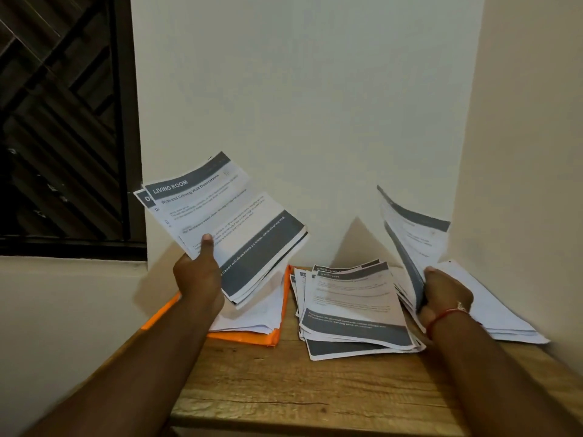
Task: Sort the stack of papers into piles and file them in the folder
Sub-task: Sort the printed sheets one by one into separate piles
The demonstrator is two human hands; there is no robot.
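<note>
Sheaf point(227, 222) gripped in left hand point(198, 272): thin matt paper, printed, grey toner bands, slight curl. Sheets point(410, 234) held by right hand point(444, 291): same paper, limp, bent. Pile point(353, 307) btwn hands: matt paper w/ dark bands, ragged edges. Blank stack point(492, 307) beyond right hand: plain white paper, smooth. Folder point(243, 339) below left hand: orange, smooth, slight sheen, plastic-looking. Table point(284, 389) under both hands: wood, clear grain, matt. Cord point(441, 318) on right wrist: red thread. Wall point(299, 105) behind hands: matt paint.

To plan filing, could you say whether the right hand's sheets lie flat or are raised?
Raised: the right hand holds the sheets nearly upright.
</note>
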